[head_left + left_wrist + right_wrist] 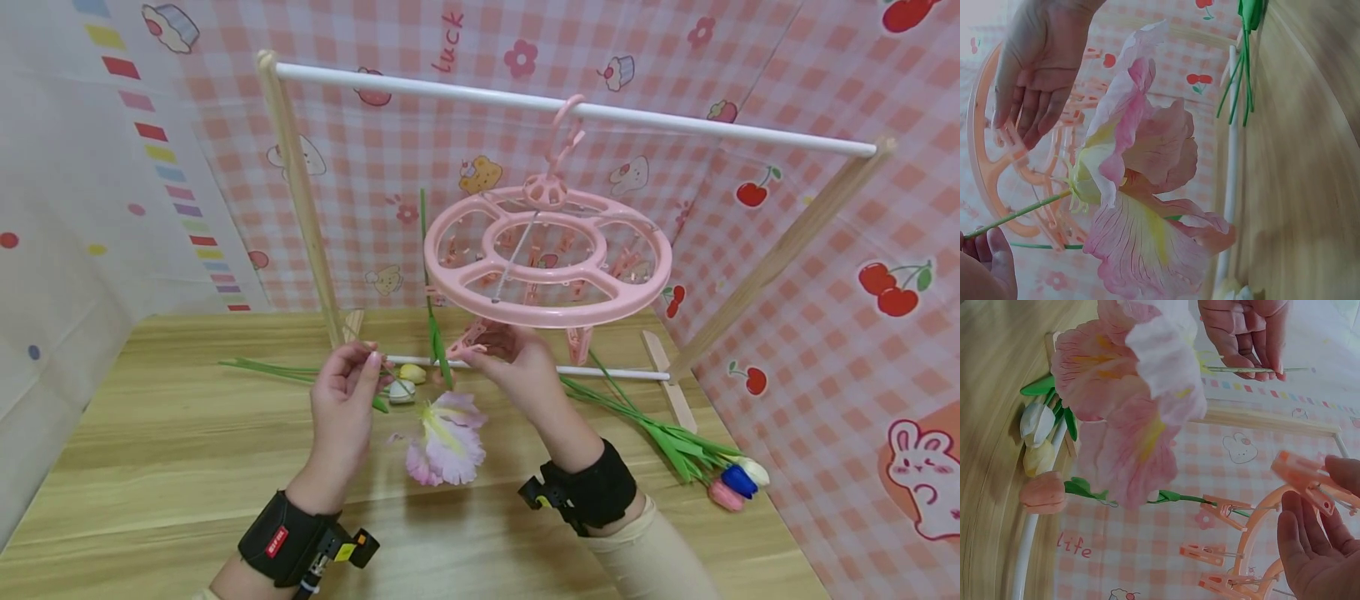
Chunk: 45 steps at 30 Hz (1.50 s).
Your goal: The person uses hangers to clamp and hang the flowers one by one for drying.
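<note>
My left hand (343, 396) pinches the thin green stem (1241, 369) of a large pink-and-white ruffled flower (453, 446). Its bloom hangs downward, in front of the rack. With thumb and fingers my right hand (521, 367) grips a pink clothespin (1300, 481) on the near left rim of a round pink drying hanger (555, 315). Beside that clothespin, a peach tulip (1044, 492) hangs head down, its stem held in another clip (1225, 511). The flower's stem stands apart from the gripped clothespin.
The hanger hooks over a white rod (420, 87) on a wooden-legged rack. Behind the left hand, a white tulip (402, 392) and a yellow tulip (412, 373) lie on the wooden table (187, 475). White, blue and pink tulips (738, 482) lie at the right.
</note>
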### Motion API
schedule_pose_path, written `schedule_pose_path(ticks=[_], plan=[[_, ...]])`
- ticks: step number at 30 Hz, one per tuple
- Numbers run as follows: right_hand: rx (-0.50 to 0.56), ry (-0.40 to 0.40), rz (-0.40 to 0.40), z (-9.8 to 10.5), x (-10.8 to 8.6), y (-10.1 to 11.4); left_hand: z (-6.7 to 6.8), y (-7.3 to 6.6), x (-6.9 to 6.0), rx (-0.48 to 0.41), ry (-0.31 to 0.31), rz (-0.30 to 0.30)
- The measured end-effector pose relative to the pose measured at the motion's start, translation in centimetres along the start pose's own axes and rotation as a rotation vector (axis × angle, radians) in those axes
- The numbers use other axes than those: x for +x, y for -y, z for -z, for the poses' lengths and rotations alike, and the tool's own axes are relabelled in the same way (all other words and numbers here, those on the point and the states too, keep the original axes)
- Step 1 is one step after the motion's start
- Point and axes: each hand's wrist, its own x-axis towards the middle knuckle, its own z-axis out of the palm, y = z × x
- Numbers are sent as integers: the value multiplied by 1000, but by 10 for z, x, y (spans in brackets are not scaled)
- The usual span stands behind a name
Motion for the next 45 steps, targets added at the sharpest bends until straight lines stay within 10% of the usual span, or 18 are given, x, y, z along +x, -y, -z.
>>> schedule_pose_path(ticks=[45], plan=[[191,2,-93,-9,2,8,-26,-20,3,-89,50,-166]])
